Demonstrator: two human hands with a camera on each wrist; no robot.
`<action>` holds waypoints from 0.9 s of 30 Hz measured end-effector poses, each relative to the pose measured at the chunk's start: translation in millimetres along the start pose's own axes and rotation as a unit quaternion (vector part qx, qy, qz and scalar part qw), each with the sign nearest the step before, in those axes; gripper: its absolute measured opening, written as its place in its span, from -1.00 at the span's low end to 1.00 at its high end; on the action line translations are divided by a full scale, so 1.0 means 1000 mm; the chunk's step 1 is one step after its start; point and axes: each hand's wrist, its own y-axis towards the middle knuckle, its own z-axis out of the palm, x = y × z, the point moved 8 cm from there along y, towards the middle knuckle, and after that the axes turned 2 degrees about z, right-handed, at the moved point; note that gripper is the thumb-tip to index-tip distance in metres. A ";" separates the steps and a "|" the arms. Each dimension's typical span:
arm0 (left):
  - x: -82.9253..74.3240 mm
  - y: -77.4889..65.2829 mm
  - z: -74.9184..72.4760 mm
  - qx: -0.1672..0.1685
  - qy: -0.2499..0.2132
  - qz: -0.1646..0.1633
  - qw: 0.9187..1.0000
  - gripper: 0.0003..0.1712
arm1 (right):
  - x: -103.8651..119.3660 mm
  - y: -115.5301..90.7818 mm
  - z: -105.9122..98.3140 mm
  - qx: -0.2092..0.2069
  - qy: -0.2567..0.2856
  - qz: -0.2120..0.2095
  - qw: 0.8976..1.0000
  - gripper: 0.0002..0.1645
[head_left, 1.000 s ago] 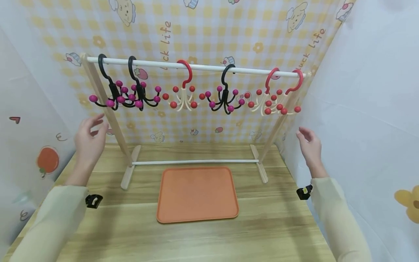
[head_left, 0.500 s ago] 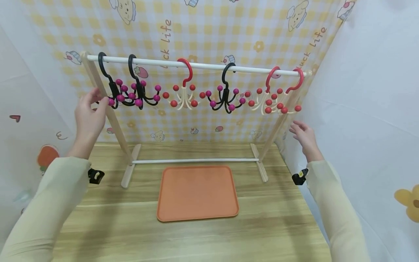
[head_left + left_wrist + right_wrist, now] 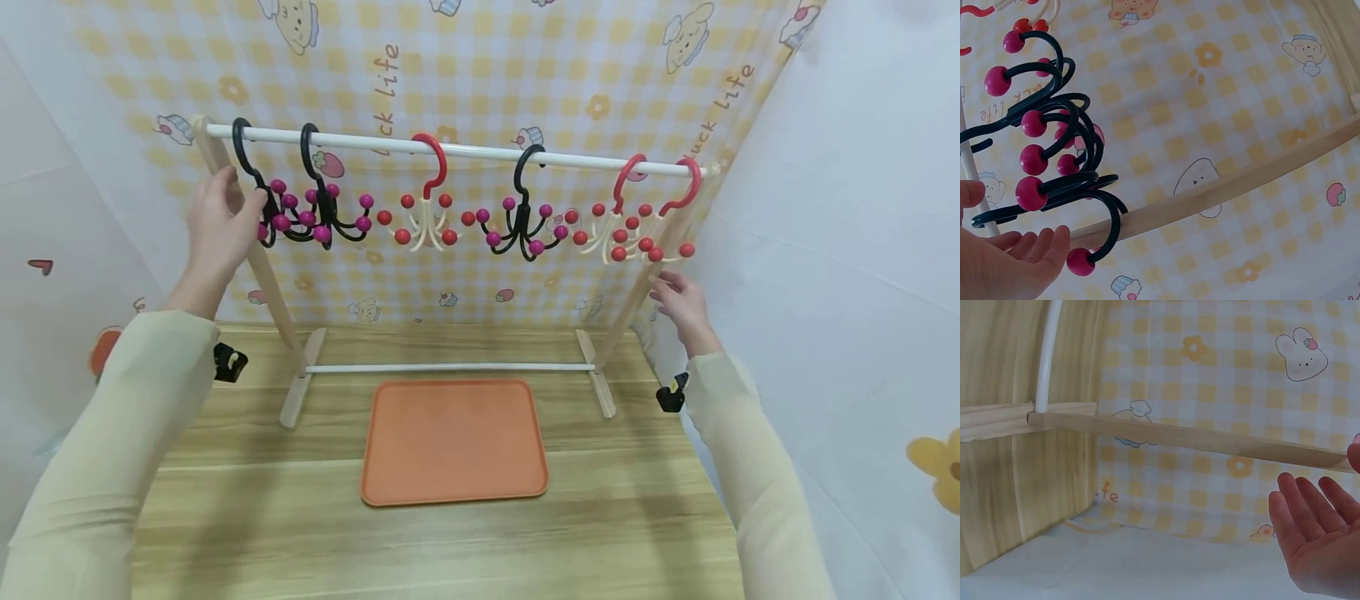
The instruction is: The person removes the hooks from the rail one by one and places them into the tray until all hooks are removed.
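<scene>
One orange tray (image 3: 453,442) on the desk (image 3: 450,550). Right hand (image 3: 681,307), fingers loosely extended, near the right post (image 3: 636,304). Left hand (image 3: 223,227), fingers relaxed, thumb apart, beside the leftmost black hanger (image 3: 268,210); contact we cannot confirm. Along the white rail (image 3: 360,143) we count six hangers, this one included. Behind: checked cloth (image 3: 487,75).
</scene>
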 end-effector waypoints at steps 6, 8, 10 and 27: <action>-0.007 0.013 -0.004 -0.020 0.001 -0.018 1.000 -0.41 | 0.002 0.004 0.000 -0.018 -0.014 0.003 1.000 -0.27; -0.010 0.016 -0.005 -0.028 0.008 -0.022 0.999 -0.44 | 0.004 0.005 0.000 -0.030 -0.020 0.000 0.999 -0.29; -0.012 0.020 -0.006 -0.036 0.010 -0.024 0.999 -0.46 | 0.006 0.006 -0.001 -0.045 -0.030 -0.005 0.999 -0.31; -0.017 0.032 -0.016 -0.080 -0.070 -0.039 0.994 -0.56 | 0.007 0.009 -0.004 -0.067 -0.048 -0.006 0.997 -0.33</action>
